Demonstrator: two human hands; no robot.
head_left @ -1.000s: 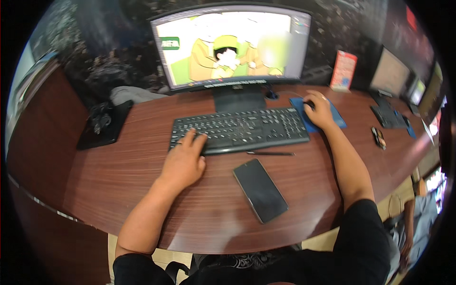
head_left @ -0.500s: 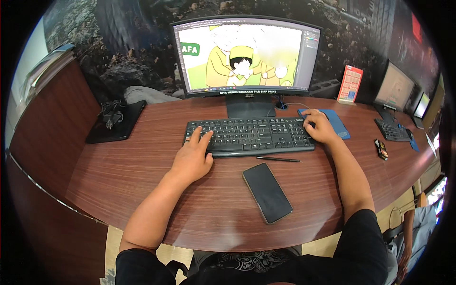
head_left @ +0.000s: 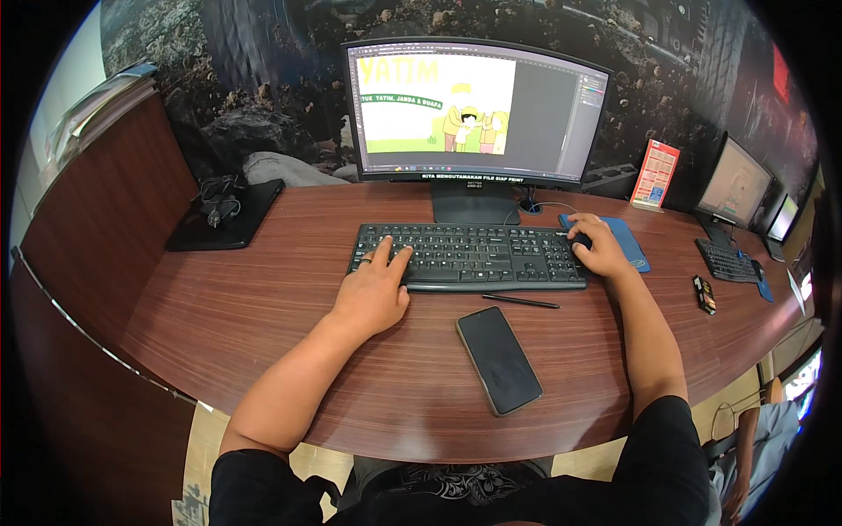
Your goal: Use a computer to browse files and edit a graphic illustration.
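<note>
My left hand [head_left: 370,294] rests on the left end of a black keyboard [head_left: 478,256], its fingers stretched out and apart over the keys. At the keyboard's right end, my right hand [head_left: 602,249] curls over a dark computer mouse [head_left: 581,238], mostly covered by the fingers. Beneath that hand lies a blue mouse pad [head_left: 628,243]. Behind the keyboard stands a curved monitor [head_left: 548,110] showing a cartoon drawing of people on a light page in an editing program. A black pen [head_left: 521,301] and a dark-screened smartphone [head_left: 500,359] lie between my forearms.
A flat black device with a coiled cable [head_left: 219,210] sits at the back left, beside a wooden partition [head_left: 114,175] topped with papers [head_left: 105,110]. To the right are a red-and-white desk calendar [head_left: 656,175], a small black box [head_left: 704,294], and a second monitor [head_left: 735,184]. Another person's arm [head_left: 744,456] shows lower right.
The picture on the monitor has zoomed out, with the cartoon people now smaller and lettering visible. My hands keep their places on the keyboard and mouse; the head view has shifted slightly.
</note>
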